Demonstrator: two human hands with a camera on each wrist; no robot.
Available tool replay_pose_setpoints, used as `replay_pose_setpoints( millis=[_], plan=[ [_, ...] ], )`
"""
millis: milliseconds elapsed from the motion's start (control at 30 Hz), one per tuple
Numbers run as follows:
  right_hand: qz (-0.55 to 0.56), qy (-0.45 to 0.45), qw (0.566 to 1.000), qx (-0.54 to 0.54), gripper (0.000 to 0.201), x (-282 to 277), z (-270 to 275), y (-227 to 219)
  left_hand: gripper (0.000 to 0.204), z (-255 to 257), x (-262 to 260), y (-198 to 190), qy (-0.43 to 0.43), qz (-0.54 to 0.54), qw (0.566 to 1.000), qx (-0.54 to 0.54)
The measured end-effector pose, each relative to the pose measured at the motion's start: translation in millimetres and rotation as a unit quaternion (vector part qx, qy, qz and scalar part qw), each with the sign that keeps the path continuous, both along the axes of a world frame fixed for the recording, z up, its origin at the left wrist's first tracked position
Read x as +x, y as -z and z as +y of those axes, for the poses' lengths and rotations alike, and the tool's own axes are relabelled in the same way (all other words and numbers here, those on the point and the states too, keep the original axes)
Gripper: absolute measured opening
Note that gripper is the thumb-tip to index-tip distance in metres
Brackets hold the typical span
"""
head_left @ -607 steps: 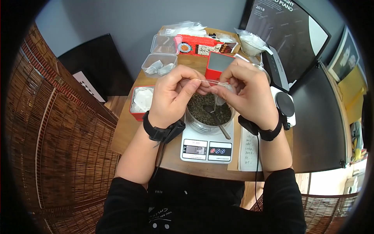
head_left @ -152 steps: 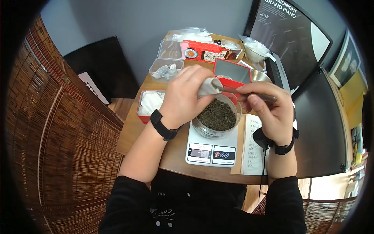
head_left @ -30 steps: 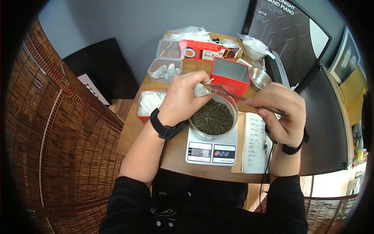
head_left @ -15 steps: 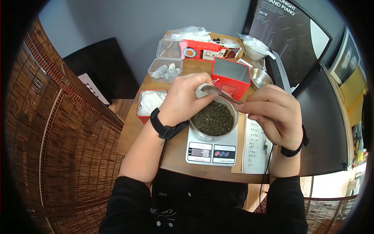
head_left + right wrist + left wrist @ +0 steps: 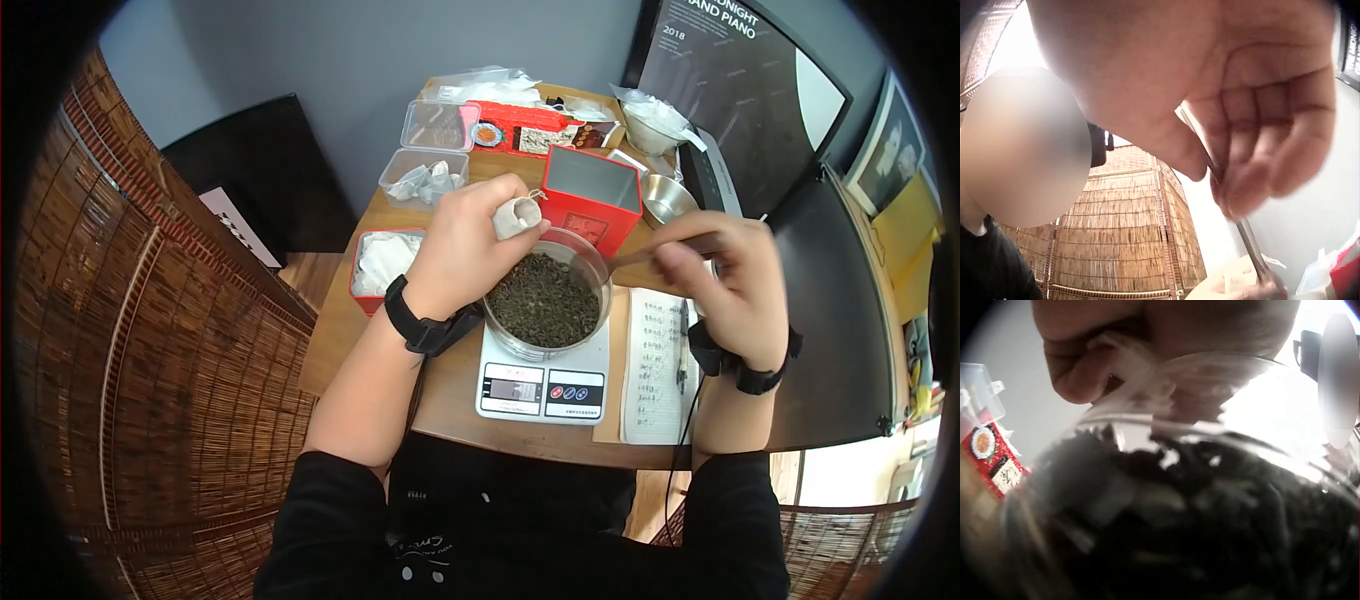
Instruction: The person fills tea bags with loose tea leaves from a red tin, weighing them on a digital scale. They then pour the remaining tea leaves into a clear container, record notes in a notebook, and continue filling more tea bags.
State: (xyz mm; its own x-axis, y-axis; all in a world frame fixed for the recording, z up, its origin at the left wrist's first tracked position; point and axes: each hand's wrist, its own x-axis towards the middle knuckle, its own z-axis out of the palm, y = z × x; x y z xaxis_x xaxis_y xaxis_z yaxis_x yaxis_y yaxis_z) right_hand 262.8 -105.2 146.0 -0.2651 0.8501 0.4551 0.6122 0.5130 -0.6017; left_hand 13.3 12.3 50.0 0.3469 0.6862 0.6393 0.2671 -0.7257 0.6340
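The left hand (image 5: 468,240) grips a small white cloth bag (image 5: 517,217), its mouth facing up, over the left rim of a clear round tub of dark dried leaves (image 5: 545,305). That tub stands on a white scale (image 5: 541,386). Right of the tub, the right hand (image 5: 735,285) pinches the handle of a metal spoon (image 5: 640,255); the spoon's bowl end is blurred near the tub's right rim. In the right wrist view the spoon handle (image 5: 1250,245) passes between thumb and fingers. In the left wrist view, leaves (image 5: 1166,531) fill the foreground.
Behind the tub stands an open red tin (image 5: 592,200), beside a metal bowl (image 5: 664,203). Left are a red box of white bags (image 5: 385,262) and a clear box with bags (image 5: 426,184). A notebook (image 5: 655,365) with a pen lies right of the scale.
The spoon has moved from the bag's mouth rightward and down to the tub's right rim with the right hand. The bag has tipped more upright in the left hand, its mouth now uncovered.
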Motion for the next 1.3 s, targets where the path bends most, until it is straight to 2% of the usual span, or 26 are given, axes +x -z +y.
replay_pose_setpoints(
  millis=[33, 133, 233, 300, 367, 400, 500, 533, 600, 700, 933, 1033, 1133, 1167, 1233, 1267, 1300],
  plan=[
    [0.002, -0.011, 0.996, -0.088, 0.011, -0.5, 5.2, 4.9, 0.028, 0.9, 0.4, 0.8, -0.006, -0.003, 1.0, 0.0],
    [-0.015, -0.101, 0.985, -0.141, 0.01, -5.4, 28.0, 23.7, 0.027, 0.7, 0.4, 0.7, 0.001, 0.0, 1.0, -0.012],
    [-0.035, -0.058, 0.984, -0.165, 0.011, -15.5, 37.6, 28.7, 0.027, -0.3, 0.1, -0.9, 0.002, 0.004, 0.999, -0.033],
    [-0.048, -0.05, 0.985, -0.16, 0.011, -12.8, 40.8, 30.8, 0.027, 0.6, -0.4, -1.6, 0.003, -0.004, 1.0, -0.026],
    [-0.061, -0.01, 0.99, -0.124, 0.011, -11.3, 40.4, 31.5, 0.027, -1.0, -0.8, -2.8, 0.005, -0.013, 1.0, -0.019],
    [-0.034, -0.008, 0.996, -0.081, 0.01, -11.0, 41.6, 37.5, 0.025, -2.1, -1.0, -4.9, 0.003, -0.003, 1.0, -0.026],
    [-0.053, -0.002, 0.996, -0.076, 0.01, -11.9, 41.4, 36.3, 0.025, -0.9, -0.7, -3.0, 0.004, -0.004, 1.0, -0.022],
    [-0.052, -0.003, 0.996, -0.076, 0.01, -12.5, 40.8, 36.2, 0.027, -0.7, -0.9, -1.9, 0.009, -0.014, 1.0, -0.014],
    [0.019, 0.005, 0.994, -0.111, 0.01, -11.9, 38.0, 35.7, 0.027, -0.7, -0.5, -1.7, 0.011, -0.016, 1.0, -0.003],
    [0.032, -0.036, 0.992, -0.117, 0.01, -10.4, 39.1, 38.2, 0.027, -1.3, 0.5, -3.0, 0.016, -0.023, 0.999, 0.016],
    [0.045, -0.004, 0.989, -0.142, 0.01, -8.2, 39.6, 34.2, 0.027, -1.3, 0.1, -2.4, 0.02, -0.016, 0.999, 0.031],
    [0.023, -0.037, 0.992, -0.12, 0.011, -6.6, 37.3, 34.8, 0.027, 0.5, 0.1, -0.3, 0.02, -0.008, 0.999, 0.025],
    [0.093, -0.01, 0.995, -0.024, 0.012, 2.9, 30.9, 24.6, 0.026, 0.6, -1.4, -1.6, 0.0, 0.0, 1.0, 0.03],
    [0.119, 0.012, 0.991, -0.053, 0.013, 5.4, 25.1, 17.1, 0.026, 0.8, -2.0, -1.1, -0.001, 0.0, 1.0, 0.029],
    [0.194, -0.017, 0.981, -0.005, 0.012, 5.9, 15.2, 13.6, 0.025, 1.9, -0.8, 0.4, -0.013, -0.001, 1.0, 0.025],
    [0.193, -0.016, 0.981, -0.005, 0.012, 5.1, 11.2, 11.0, 0.025, 1.1, -0.1, 0.2, -0.012, -0.001, 1.0, 0.025],
    [0.141, -0.035, 0.988, 0.055, 0.011, 2.6, 8.3, 8.3, 0.024, 0.1, -0.3, -0.5, -0.009, 0.006, 1.0, 0.014]
  ],
)
